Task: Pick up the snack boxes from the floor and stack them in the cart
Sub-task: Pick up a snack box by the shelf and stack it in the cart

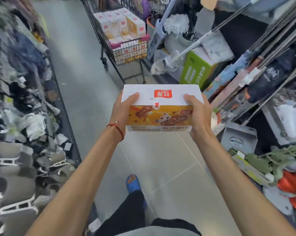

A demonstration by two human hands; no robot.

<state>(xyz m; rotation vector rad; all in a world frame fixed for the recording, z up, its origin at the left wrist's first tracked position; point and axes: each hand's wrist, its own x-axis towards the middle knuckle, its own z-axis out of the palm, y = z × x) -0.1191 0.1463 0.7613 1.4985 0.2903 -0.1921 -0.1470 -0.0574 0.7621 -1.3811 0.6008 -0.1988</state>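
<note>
A white and orange snack box [161, 108] with a red logo is held in the air in front of me, above the aisle floor. My left hand [123, 111] grips its left end, thumb on top. My right hand [198, 114] grips its right end the same way. Ahead, at the top centre, stands a black wire cart [126, 53] with a pink handle. Several matching snack boxes [121, 23] stand upright in it, with more below them.
The grey tiled aisle [79, 68] runs from me to the cart. A rack of slippers and socks [21, 133] lines the left. Mops [177, 23], a green carton [196, 68] and packaged goods crowd the right. My blue-sandalled foot [133, 184] is below the box.
</note>
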